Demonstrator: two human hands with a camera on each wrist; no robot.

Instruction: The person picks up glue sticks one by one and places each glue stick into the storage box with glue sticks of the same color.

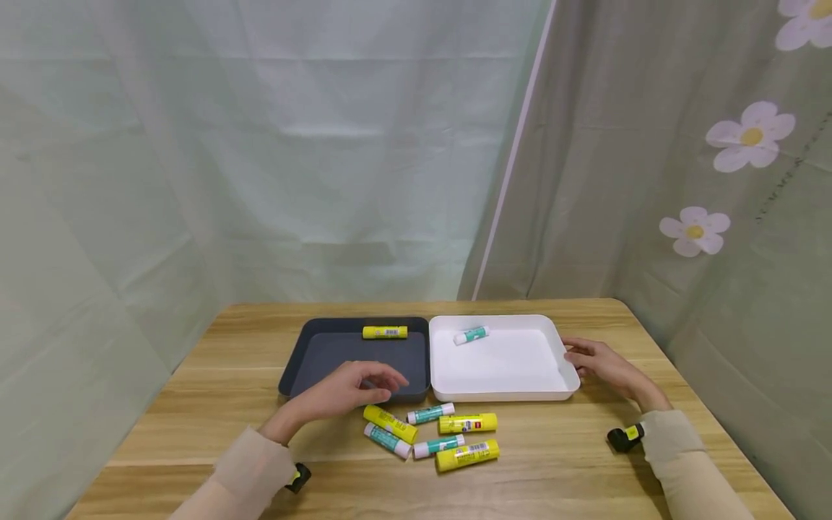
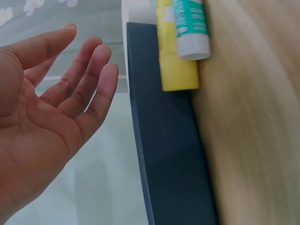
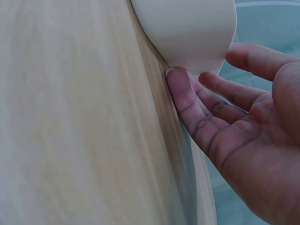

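Note:
My left hand [image 1: 354,386] hovers over the front of the dark tray [image 1: 318,357], fingers loosely bent and nothing in them; its bare palm shows in the left wrist view. At the right end of the white tray [image 1: 510,365], my right hand [image 1: 604,367] rests its fingertips against the outer wall and corner. A yellow glue stick [image 1: 385,332] lies at the back of the dark tray. One teal-and-white glue stick [image 1: 471,335] lies in the white tray. In front of the trays, three yellow glue sticks [image 1: 468,423] and three teal-and-white ones [image 1: 430,413] form a loose group.
Both trays stand side by side on a wooden table [image 1: 552,455], their neighbouring walls close together. Pale curtains [image 1: 364,159] hang behind the table and along its sides. A small black device [image 1: 625,438] is strapped at my right wrist.

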